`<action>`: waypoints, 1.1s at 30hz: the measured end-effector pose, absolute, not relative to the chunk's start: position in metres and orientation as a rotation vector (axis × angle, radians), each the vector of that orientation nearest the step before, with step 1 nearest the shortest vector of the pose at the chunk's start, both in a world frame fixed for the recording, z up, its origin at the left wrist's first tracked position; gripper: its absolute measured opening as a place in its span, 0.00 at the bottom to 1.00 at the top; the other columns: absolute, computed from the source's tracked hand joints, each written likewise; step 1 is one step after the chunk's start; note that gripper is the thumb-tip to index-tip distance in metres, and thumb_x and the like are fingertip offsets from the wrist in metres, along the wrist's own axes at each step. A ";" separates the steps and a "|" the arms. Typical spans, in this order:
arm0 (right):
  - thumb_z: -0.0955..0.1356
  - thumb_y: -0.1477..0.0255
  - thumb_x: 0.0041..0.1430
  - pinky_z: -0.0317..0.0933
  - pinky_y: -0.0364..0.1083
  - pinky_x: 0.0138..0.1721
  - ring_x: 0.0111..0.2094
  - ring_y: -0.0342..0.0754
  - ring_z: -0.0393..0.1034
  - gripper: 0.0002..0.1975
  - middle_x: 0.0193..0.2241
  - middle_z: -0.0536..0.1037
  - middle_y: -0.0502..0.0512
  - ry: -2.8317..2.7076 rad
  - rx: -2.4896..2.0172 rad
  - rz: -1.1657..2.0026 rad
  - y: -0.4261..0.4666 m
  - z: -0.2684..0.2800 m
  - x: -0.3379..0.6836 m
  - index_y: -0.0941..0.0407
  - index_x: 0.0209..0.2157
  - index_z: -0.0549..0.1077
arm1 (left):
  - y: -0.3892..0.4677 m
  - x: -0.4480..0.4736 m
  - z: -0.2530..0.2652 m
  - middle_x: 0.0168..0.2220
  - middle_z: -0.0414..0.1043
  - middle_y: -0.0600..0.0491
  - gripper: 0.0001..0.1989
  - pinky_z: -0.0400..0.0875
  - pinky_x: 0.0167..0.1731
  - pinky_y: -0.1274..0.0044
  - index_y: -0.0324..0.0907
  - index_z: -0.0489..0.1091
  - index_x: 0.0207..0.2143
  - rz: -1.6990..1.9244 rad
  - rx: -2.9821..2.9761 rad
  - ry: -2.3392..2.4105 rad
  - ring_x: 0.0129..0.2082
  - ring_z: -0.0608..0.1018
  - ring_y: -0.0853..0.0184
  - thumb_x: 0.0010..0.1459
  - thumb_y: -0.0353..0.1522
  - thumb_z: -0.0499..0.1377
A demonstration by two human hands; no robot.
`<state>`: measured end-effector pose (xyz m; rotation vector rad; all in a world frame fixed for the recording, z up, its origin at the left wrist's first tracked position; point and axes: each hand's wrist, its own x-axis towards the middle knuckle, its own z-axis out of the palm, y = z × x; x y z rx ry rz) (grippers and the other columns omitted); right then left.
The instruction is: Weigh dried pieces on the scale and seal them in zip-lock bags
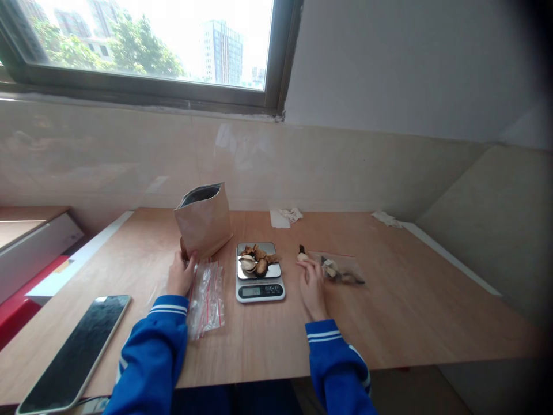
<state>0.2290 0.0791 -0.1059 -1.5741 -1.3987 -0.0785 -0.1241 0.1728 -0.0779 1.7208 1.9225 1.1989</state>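
My left hand [180, 275] has its fingers closed on the lower left corner of an open-topped brown paper bag [205, 222], which stands tilted. Clear zip bags [206, 300] with red strips lie flat beside that hand. In the middle, a digital kitchen scale [260, 292] carries a small heap of dried brown and cream pieces [254, 260], like dried mushrooms; its display is too small to read. My right hand [311, 283] pinches a pale piece with a dark tip [302, 253] in its fingertips, right of the scale. Just beyond it lies a filled clear zip bag [343, 270] with similar pieces.
A large phone [78, 351] lies at the table's left front, with a cable near it. Crumpled white tissue [291, 215] is at the back edge, and another scrap [386, 219] is at the back right. Behind the wooden table [415, 300] is a wall with a window.
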 end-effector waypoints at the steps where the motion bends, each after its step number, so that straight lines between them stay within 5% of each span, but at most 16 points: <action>1: 0.57 0.77 0.58 0.55 0.55 0.51 0.47 0.53 0.62 0.15 0.42 0.69 0.61 -1.397 -1.602 -0.086 0.076 -0.110 0.232 0.57 0.38 0.73 | 0.173 -0.124 -0.078 0.36 0.73 0.44 0.24 0.70 0.37 0.65 0.41 0.64 0.42 1.200 1.714 1.922 0.38 0.77 0.53 0.55 0.50 0.49; 19: 0.59 0.75 0.57 0.57 0.57 0.46 0.42 0.56 0.62 0.12 0.38 0.70 0.59 -1.456 -1.765 -0.001 0.075 -0.125 0.239 0.55 0.33 0.73 | 0.173 -0.128 -0.085 0.50 0.66 0.39 0.27 0.66 0.49 0.62 0.39 0.57 0.49 1.394 1.620 1.749 0.51 0.71 0.54 0.52 0.47 0.54; 28: 0.59 0.69 0.62 0.51 0.54 0.51 0.47 0.53 0.60 0.11 0.43 0.68 0.57 -1.564 -1.616 0.042 0.094 -0.060 0.185 0.52 0.38 0.72 | 0.176 -0.129 -0.087 0.48 0.67 0.39 0.26 0.66 0.48 0.61 0.39 0.57 0.48 1.342 1.699 1.767 0.49 0.72 0.53 0.52 0.45 0.53; 33: 0.63 0.62 0.59 0.50 0.58 0.49 0.51 0.61 0.56 0.14 0.49 0.66 0.64 -1.792 -1.776 0.140 0.127 -0.031 0.160 0.55 0.40 0.71 | 0.175 -0.129 -0.086 0.46 0.68 0.40 0.25 0.67 0.47 0.61 0.40 0.57 0.47 1.335 1.694 1.771 0.47 0.73 0.53 0.52 0.45 0.53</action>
